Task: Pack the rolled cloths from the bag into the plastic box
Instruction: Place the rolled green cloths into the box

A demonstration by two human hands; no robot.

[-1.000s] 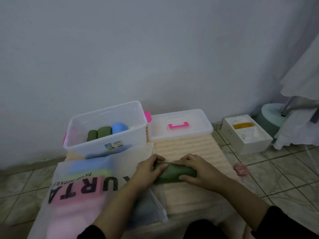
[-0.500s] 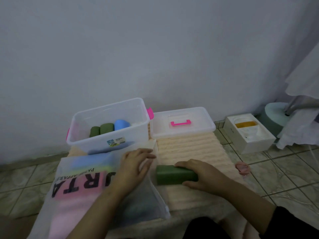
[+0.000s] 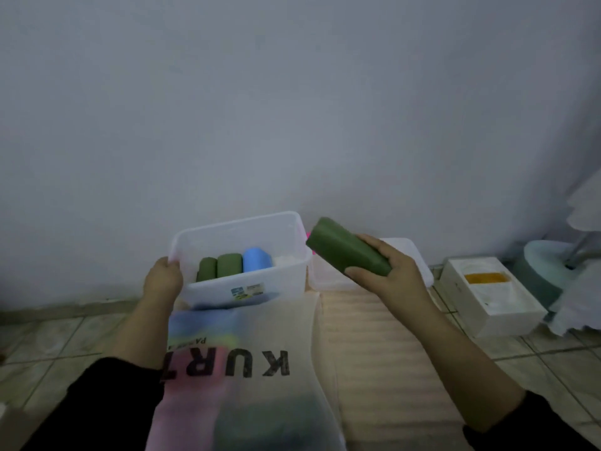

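Observation:
My right hand (image 3: 388, 275) grips a dark green rolled cloth (image 3: 344, 250), held in the air just right of the clear plastic box (image 3: 286, 278), its far end pointing at the box's right rim. My left hand (image 3: 162, 281) holds the box's left front corner. Inside the box lie two green rolls (image 3: 219, 266), a blue roll (image 3: 257, 258) and something white to their right. The translucent bag (image 3: 253, 382) with black letters lies in front of the box; blue, yellow, pink and dark cloths show through it.
The box's lid (image 3: 419, 271) with pink handle lies right of the box, partly behind my right hand. A ribbed cream mat (image 3: 367, 340) covers the floor beneath. A white carton (image 3: 487, 294) and a fan base (image 3: 540, 265) stand at the right. The wall is close behind.
My right hand lifted the green roll off the mat up beside the box. My left hand left the bag and took hold of the box's left corner.

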